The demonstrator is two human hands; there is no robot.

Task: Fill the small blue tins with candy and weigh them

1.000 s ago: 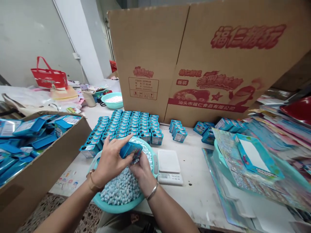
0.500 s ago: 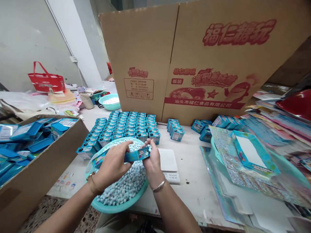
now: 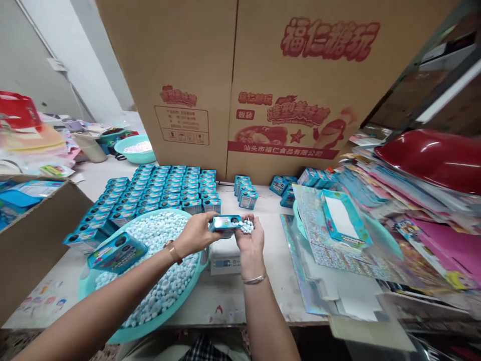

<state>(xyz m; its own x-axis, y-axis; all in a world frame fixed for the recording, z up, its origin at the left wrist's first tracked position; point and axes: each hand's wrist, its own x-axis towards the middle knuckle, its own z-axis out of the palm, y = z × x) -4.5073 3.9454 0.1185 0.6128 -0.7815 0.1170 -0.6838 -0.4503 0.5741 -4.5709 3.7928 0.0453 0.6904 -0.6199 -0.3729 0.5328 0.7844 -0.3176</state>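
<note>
My left hand [image 3: 195,234] grips a small blue candy box [image 3: 222,222] by its side, above the scale. Whether the box touches the scale's platform I cannot tell. Cupped palm up against the box's right end, my right hand [image 3: 251,246] holds a small heap of pale candies [image 3: 247,227]. Some of them lie at the dark round hole on the box's top. Under both hands stands a white digital scale [image 3: 225,264], mostly covered. To the left, a turquoise basin [image 3: 150,326] is full of pale blue and white candies, with another blue box [image 3: 118,251] lying tilted on them.
Rows of blue boxes [image 3: 150,193] stand behind the basin, and a short row [image 3: 246,192] is to their right. A large carton [image 3: 203,60] rises at the back. An open carton [image 3: 41,235] borders the left; stacked sheets [image 3: 376,195] crowd the right.
My view has shifted right. Both hands have moved from over the basin to over the scale with one box. The other box now lies on the candies, out of my hands.
</note>
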